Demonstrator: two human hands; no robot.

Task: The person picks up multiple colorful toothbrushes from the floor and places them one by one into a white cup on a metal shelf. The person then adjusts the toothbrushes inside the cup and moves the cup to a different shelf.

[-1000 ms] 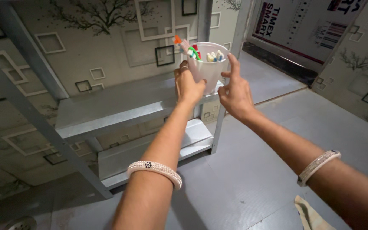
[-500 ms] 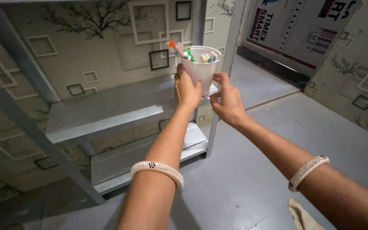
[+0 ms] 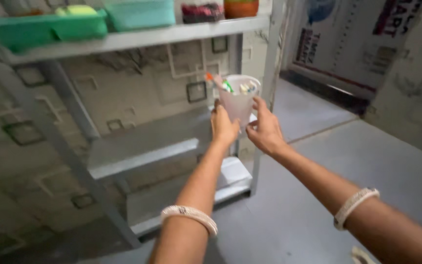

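A white plastic cup (image 3: pixel 240 100) holds several toothbrushes (image 3: pixel 223 84) and small tubes. It is lifted just above the right end of a grey metal shelf (image 3: pixel 147 142). My left hand (image 3: pixel 224 128) grips the cup's left side near its base. On the cup's right side my right hand (image 3: pixel 265 130) rests with its fingers on the wall. Both wrists wear white beaded bangles.
The shelf belongs to a grey metal rack (image 3: pixel 264 73) with a lower shelf (image 3: pixel 191 195) and an upper shelf (image 3: pixel 137 35) carrying teal plastic baskets (image 3: pixel 74 22) and an orange pot (image 3: pixel 241 7). Patterned wallpaper is behind. Grey floor (image 3: pixel 357 161) lies to the right.
The view tilted up, showing the upper shelf with baskets. My right hand closed onto the cup's right side. The cup stays held above the shelf's right end.
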